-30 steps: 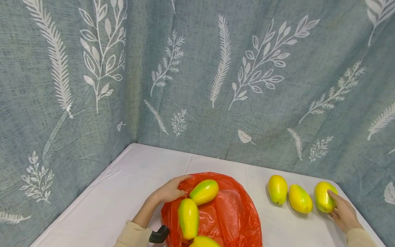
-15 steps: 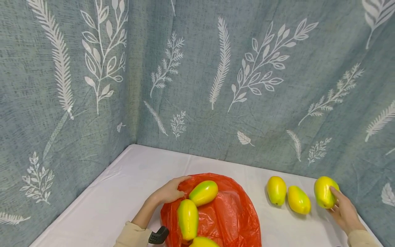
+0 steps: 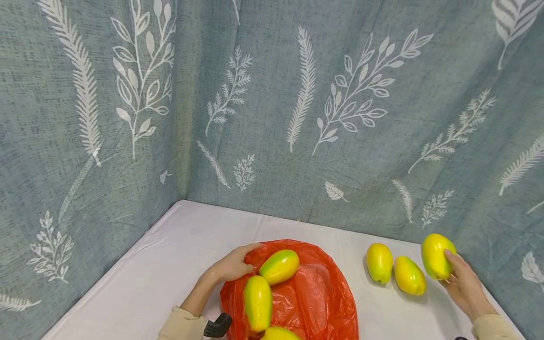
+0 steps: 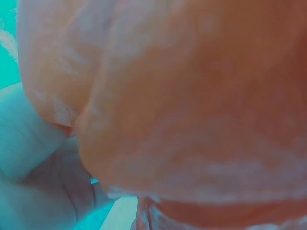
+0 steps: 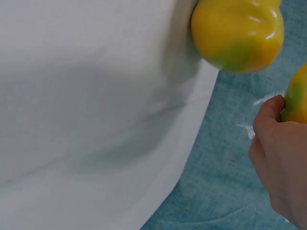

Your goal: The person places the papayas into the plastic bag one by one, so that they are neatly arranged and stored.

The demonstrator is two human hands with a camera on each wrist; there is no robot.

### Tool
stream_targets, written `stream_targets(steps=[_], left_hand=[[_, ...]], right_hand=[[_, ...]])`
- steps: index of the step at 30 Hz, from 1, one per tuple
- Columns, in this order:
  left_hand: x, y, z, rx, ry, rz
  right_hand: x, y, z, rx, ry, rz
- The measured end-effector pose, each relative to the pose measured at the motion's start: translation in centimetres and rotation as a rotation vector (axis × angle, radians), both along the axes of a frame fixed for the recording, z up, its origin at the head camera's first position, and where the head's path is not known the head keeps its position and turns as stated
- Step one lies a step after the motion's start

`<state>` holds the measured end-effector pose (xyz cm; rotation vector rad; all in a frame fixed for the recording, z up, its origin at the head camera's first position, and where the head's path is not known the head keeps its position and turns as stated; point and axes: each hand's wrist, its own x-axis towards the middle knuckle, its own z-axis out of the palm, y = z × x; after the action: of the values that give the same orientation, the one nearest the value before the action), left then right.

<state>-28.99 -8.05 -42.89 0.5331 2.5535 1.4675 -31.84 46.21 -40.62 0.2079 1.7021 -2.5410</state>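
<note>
My right hand (image 3: 463, 285) grips a glossy yellow-green papaya (image 3: 435, 257) at the right of the head view, raised over the white table. In the right wrist view, the fingers (image 5: 271, 110) curl against the held papaya (image 5: 298, 98) at the frame edge. My left hand (image 3: 231, 263) pinches the left rim of an open red plastic bag (image 3: 314, 288). Close up in the left wrist view, the bag's film (image 4: 192, 120) hides most of that hand (image 4: 38, 172). Inside the bag lie papayas, one at the back (image 3: 279, 267), one at the left (image 3: 258, 303), one partly cut off in front (image 3: 280, 334).
Two more papayas, an upright-lying one (image 3: 379, 263) and a slanted one (image 3: 410, 276), rest on the white-covered table (image 3: 204, 231) between the bag and my right hand. Blue-green patterned curtains (image 3: 263, 118) stand along the table's back and sides.
My right hand has lifted the rightmost papaya off the table and carried it slightly left. The left hand stays at the bag's rim.
</note>
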Motion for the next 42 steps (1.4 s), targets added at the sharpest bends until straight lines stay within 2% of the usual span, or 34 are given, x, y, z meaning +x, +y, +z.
stream_targets(steps=[5, 13, 19, 27, 33, 42], left_hand=[[0.0, 0.0, -0.1, -0.001, -0.001, 0.004], [0.0, -0.1, 0.0, -0.004, 0.007, -0.009], [-0.1, 0.1, 0.0, -0.008, 0.0, -0.006], [-0.1, 0.0, 0.0, -0.014, 0.024, -0.009], [-0.1, 0.0, 0.1, -0.013, 0.025, -0.007], [0.1, -0.1, 0.2, 0.003, 0.018, -0.006]], right_hand=[[0.2, -1.0, 0.2, -0.014, 0.037, 0.013], [0.0, -2.8, 0.6, 0.117, 0.005, 0.021], [0.1, -3.4, 0.4, 0.185, 0.016, 0.037], [0.2, -5.3, 0.7, 0.239, 0.049, 0.068], [0.3, -6.7, 0.8, 0.267, 0.041, 0.093], [0.4, -8.5, 0.8, 0.31, 0.088, 0.14]])
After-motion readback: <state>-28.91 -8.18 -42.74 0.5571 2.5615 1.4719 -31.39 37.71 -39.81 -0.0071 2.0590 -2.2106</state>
